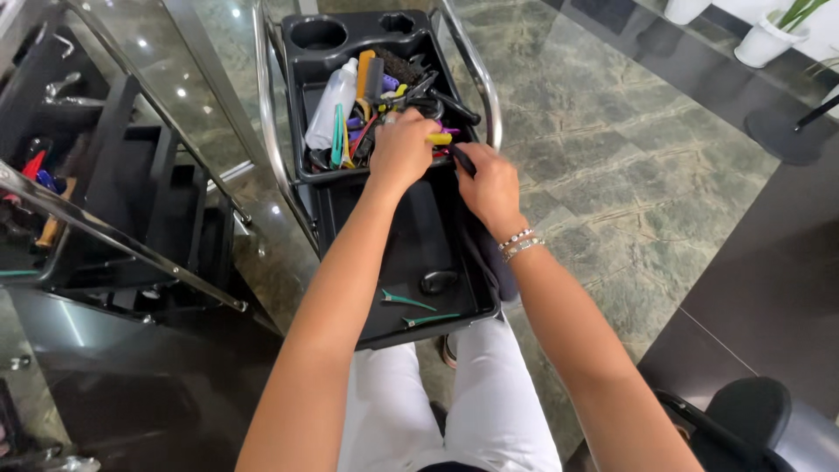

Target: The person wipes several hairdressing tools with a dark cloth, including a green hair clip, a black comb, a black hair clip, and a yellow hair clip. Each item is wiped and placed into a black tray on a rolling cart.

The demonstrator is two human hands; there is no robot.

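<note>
At the far left of the frame stands a glass-sided cabinet [114, 175] with dark shelves; just right of it is the black trolley [350, 227] I am working over; its upper tray [301, 114] holds a white spray bottle [332, 109], combs and coloured clips; my left arm runs up from the bottom centre, and my left hand [400, 150] is curled knuckles-up at the tray's front edge, fingers closed on a yellow clip [440, 138]; below, two green clips [408, 302] lie loose in the lower tray [384, 262]; my right hand [491, 185], beaded bracelets [520, 244] at the wrist, sits just right of the left, pinching a thin black tool [462, 160]; green stone floor [629, 175] fills the right.
</note>
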